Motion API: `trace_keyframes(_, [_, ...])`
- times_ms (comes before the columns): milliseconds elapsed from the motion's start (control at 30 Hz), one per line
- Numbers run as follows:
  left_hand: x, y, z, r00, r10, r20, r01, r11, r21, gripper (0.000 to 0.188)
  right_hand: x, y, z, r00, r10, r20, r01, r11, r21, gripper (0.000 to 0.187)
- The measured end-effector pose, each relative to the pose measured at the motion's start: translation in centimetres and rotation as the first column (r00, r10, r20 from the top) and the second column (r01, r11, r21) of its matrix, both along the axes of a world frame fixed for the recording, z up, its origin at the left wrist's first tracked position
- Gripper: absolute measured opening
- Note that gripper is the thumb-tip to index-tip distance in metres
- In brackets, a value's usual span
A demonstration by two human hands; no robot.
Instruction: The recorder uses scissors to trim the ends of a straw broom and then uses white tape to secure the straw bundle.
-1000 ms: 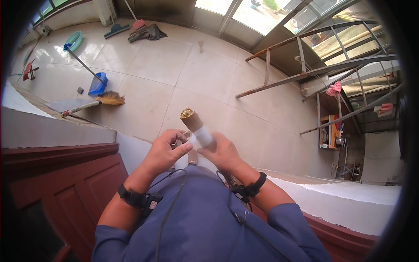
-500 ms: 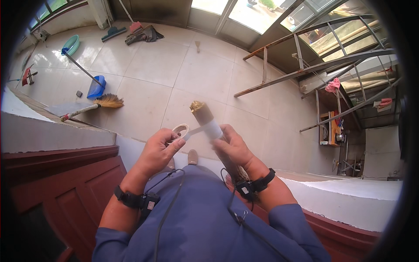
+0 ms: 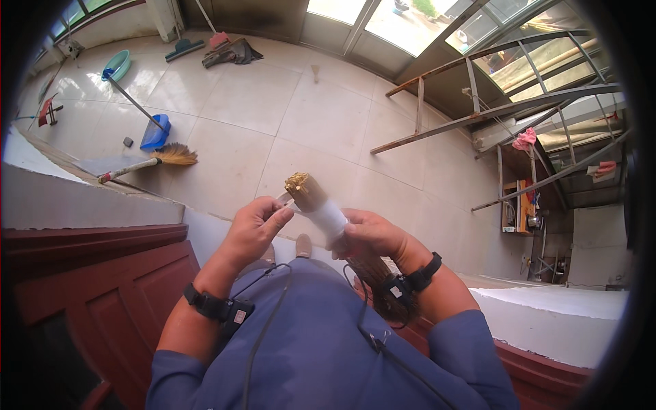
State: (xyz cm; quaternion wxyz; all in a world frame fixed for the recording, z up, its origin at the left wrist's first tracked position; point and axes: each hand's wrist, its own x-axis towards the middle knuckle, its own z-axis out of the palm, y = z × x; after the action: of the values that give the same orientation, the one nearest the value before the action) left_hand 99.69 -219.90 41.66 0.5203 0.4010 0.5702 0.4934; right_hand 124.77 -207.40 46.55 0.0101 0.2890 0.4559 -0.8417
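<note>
My right hand (image 3: 374, 234) is closed around a bundle of brown straw-like stalks (image 3: 311, 194), its cut yellowish end pointing away and left. The rest of the bundle runs back under my right forearm. A white tape band (image 3: 329, 219) wraps the bundle just beyond my right fingers. In my left hand (image 3: 254, 229), the thumb and fingers pinch a roll of tape (image 3: 285, 199), seen nearly edge-on beside the bundle's cut end. My fingers partly hide the roll.
On the tiled floor (image 3: 321, 150) at left lie a broom (image 3: 171, 156), a blue dustpan (image 3: 155, 132) and a green basin (image 3: 118, 64). A rusty metal frame (image 3: 471, 116) leans at right. A red panelled door (image 3: 130, 301) stands near left.
The bundle has turned, its cut end swinging nearer to my left hand. My right hand has shifted slightly lower, and the tape roll now appears more edge-on.
</note>
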Motion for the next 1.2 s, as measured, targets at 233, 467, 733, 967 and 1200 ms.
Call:
trace_keyframes(233, [0.7, -0.2, 0.0, 1.000, -0.021, 0.000, 0.021, 0.998, -0.057, 0.024, -1.2, 1.6, 0.7, 0.962, 0.202, 0.184, -0.225, 0.968, 0.114, 0.060])
trace_keyframes(467, [1.1, 0.4, 2.0, 0.994, -0.038, -0.102, 0.040, 0.999, 0.014, 0.027, -0.9, 0.2, -4.0, 0.979, -0.054, 0.195, 0.060, 0.998, -0.024, 0.051])
trace_keyframes(733, [0.8, 0.1, 2.3, 0.985, 0.054, -0.162, -0.017, 0.975, 0.222, 0.029, -2.3, 0.1, -1.2, 0.982, 0.017, 0.190, -0.137, 0.760, 0.635, 0.073])
trace_keyframes(967, [1.0, -0.1, 2.9, 0.974, 0.057, -0.217, -0.027, 0.990, 0.140, 0.028, -3.5, 0.0, -0.3, 0.833, -0.300, 0.465, -0.260, 0.531, 0.807, 0.061])
trace_keyframes(1200, [1.7, 0.0, 3.1, 0.972, 0.050, -0.229, -0.039, 0.998, 0.052, 0.028, -4.1, 0.7, -0.8, 0.779, -0.442, 0.445, -0.370, 0.249, 0.895, 0.053])
